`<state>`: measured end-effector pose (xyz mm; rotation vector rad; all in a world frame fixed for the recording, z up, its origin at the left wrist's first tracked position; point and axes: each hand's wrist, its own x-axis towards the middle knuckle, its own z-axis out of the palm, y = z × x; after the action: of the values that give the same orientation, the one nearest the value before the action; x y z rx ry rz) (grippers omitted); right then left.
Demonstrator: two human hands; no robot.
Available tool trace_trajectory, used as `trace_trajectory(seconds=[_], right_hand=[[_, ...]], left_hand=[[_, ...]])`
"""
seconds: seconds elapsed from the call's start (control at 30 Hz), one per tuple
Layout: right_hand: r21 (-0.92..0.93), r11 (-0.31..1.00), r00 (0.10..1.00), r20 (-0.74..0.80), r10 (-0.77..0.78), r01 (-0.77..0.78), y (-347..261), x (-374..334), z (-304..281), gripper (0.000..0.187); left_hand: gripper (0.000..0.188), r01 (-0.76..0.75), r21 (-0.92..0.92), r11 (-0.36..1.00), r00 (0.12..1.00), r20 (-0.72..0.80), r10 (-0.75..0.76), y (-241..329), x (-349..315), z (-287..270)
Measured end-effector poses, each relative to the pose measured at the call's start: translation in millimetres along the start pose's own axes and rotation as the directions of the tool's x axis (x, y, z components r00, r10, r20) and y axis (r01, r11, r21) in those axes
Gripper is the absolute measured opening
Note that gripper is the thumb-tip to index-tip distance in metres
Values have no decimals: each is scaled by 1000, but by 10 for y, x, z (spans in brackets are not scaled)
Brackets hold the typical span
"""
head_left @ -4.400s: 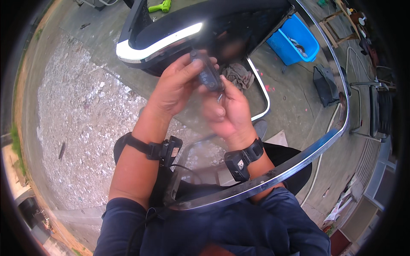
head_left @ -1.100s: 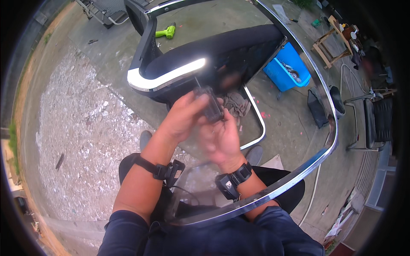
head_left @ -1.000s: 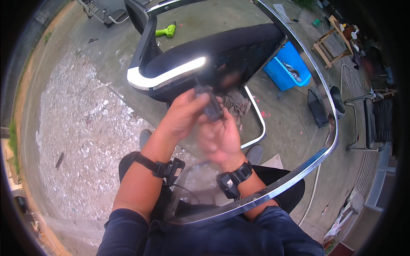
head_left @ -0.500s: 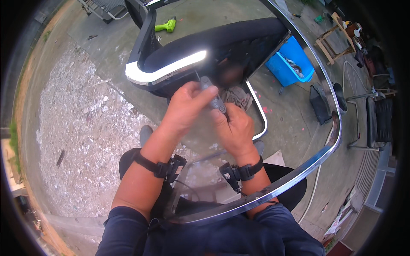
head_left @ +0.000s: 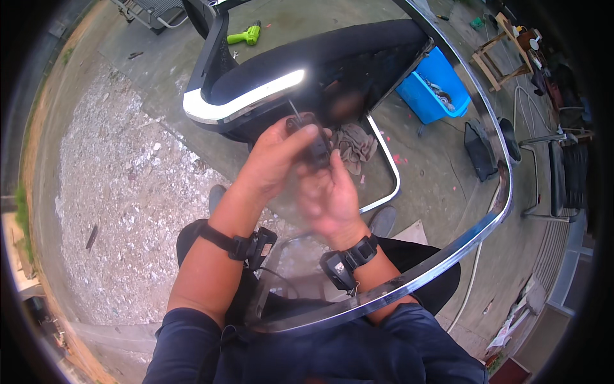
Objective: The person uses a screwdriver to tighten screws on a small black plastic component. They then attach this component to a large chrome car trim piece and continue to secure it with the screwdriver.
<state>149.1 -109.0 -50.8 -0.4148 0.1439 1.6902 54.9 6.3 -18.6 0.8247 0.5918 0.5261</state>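
Observation:
In my left hand (head_left: 275,150) is a dark folding hex key set (head_left: 313,144), my thumb pressed along its body. One thin key (head_left: 293,107) sticks out of it toward the chair's underside. My right hand (head_left: 329,201), blurred, is turned palm up just below the tool, its fingers apart and loosely bent. The thumb tip is close to the tool's lower end; whether it touches I cannot make out. Before me the black padded chair (head_left: 256,73) lies tipped over, with a shiny armrest strip (head_left: 249,102). Its curved chrome frame (head_left: 441,265) loops around and over my right forearm.
A green power drill (head_left: 245,35) lies on the concrete beyond the chair. A blue bin (head_left: 435,93) with small parts stands right, near a crumpled rag (head_left: 353,146). Farther right are a wooden stool (head_left: 502,54) and another black chair (head_left: 556,176). Rubble (head_left: 128,205) covers the left ground.
My right hand has come off its grip on the tool, turning palm up and dropping slightly left. The tool has rotated in my left hand, and its thin key now shows more clearly.

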Motion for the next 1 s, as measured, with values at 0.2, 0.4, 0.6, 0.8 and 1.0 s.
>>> trace_trajectory(seconds=[0.2, 0.4, 0.6, 0.8, 1.0], right_hand=[[43, 999, 1000, -24, 4, -3, -8, -50, -13, 54], [-333, 933, 982, -80, -173, 138, -49, -34, -89, 49], [-831, 490, 931, 84, -356, 262, -93, -90, -76, 42], [-894, 13, 781, 385, -492, 448, -67, 34, 27, 45], [-918, -136, 766, 386, -515, 372, 2, 30, 103, 48]], left_hand=[[50, -42, 311, 949, 998, 63, 24, -38, -85, 35], [53, -35, 78, 996, 999, -29, 37, -108, -203, -27], [48, -63, -9, 998, 995, -81, 63, -70, -363, -93], [51, -69, -73, 995, 992, -109, 61, -80, -437, -125], [52, -62, -96, 993, 993, -105, 52, -46, -430, -206]])
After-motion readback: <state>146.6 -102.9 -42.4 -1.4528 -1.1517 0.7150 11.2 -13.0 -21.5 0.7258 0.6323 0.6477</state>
